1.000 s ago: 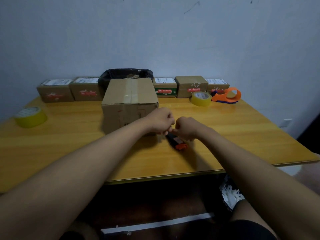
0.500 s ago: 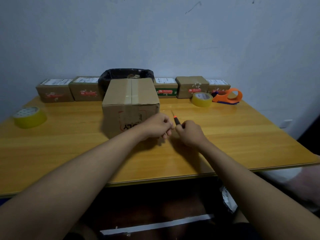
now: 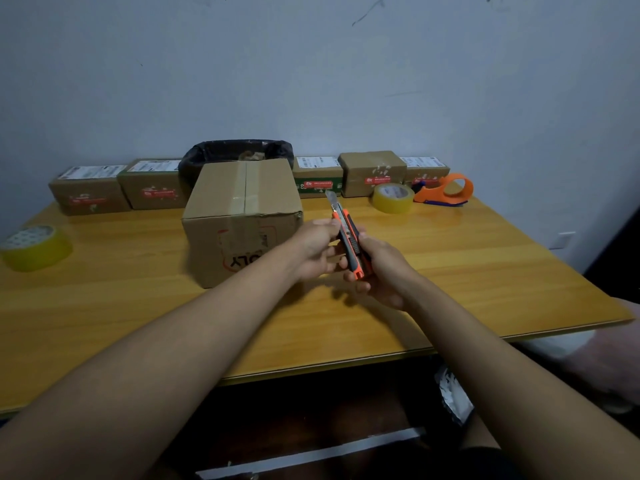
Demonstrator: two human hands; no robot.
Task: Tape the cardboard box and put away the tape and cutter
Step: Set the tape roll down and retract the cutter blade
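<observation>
The cardboard box (image 3: 242, 216) stands on the wooden table (image 3: 138, 306), tape running along its top seam. An orange and black cutter (image 3: 348, 237) is raised just right of the box, blade out and pointing away from me. My right hand (image 3: 381, 271) grips its handle from below. My left hand (image 3: 317, 249) pinches its upper part with thumb and fingers. A yellow tape roll (image 3: 393, 198) lies at the back right, next to an orange tape dispenser (image 3: 446, 189). Another yellow tape roll (image 3: 36, 247) sits at the far left.
Several small parcels (image 3: 152, 183) line the wall at the table's back. A bin with a black bag (image 3: 239, 154) stands behind the box. The table's front edge runs close to my forearms, with dark floor below.
The cutter lay low on the table under my closed hands; now it is lifted and held upright between both hands, its blade pushed out.
</observation>
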